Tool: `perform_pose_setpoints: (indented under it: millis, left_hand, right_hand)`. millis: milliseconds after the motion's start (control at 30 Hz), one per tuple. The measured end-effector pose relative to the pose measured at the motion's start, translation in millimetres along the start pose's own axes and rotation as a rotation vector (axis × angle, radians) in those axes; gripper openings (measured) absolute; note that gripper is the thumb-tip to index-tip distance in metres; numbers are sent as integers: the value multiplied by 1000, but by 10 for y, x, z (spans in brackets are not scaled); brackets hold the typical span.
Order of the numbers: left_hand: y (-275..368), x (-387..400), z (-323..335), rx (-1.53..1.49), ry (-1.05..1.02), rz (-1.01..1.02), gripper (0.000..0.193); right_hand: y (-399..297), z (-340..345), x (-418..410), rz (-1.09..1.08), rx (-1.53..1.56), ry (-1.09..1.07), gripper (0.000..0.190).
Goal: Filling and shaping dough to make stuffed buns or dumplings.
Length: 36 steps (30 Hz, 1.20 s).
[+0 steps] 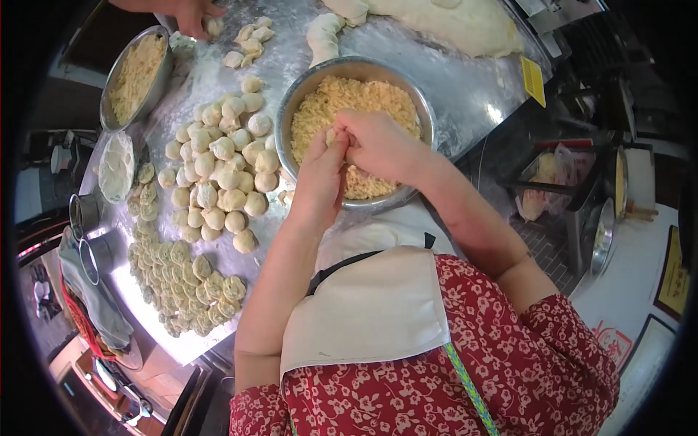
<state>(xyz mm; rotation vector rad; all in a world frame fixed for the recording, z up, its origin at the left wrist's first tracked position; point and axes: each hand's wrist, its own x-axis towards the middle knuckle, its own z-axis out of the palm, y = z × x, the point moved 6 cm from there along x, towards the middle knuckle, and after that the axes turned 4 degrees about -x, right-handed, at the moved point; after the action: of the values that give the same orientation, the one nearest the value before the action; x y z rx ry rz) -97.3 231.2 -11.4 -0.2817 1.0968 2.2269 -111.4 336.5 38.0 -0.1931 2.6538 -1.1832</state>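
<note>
Both my hands meet over a large steel bowl of yellowish, crumbly filling. My left hand is closed around a small piece of pale dough, of which only a bit shows between the fingers. My right hand pinches at the same piece from the other side. Left of the bowl lies a heap of round, pale dough balls. Nearer the table's left corner, many small flattened dough pieces overlap in rows.
A co-worker's hand holds a dough piece at the top left, near a second bowl of filling. A large dough slab lies on the floury metal table. Two metal cups and a dish of flour stand at the left edge.
</note>
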Motion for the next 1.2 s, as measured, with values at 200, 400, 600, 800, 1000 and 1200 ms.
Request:
perform_pose_setpoints:
  millis: [200, 400, 600, 800, 1000, 1200]
  left_hand:
    - [215, -32, -483, 226, 203, 244, 24]
    - [240, -101, -285, -20, 120, 21, 27]
    - [152, -52, -145, 42, 101, -80, 35]
    - [115, 92, -116, -332, -24, -12, 40]
    - [137, -17, -56, -4, 6, 39, 31]
    - [409, -139, -82, -29, 42, 167, 33]
  right_hand:
    - [553, -365, 105, 163, 312, -17, 25]
    - [1055, -296, 398, 74, -468, 332, 31]
    - [1009, -275, 557, 160, -352, 175, 23]
    - [77, -139, 179, 164, 516, -154, 11]
    - [-17, 48, 187, 19, 214, -140, 24]
    - [100, -128, 78, 36, 118, -48, 46]
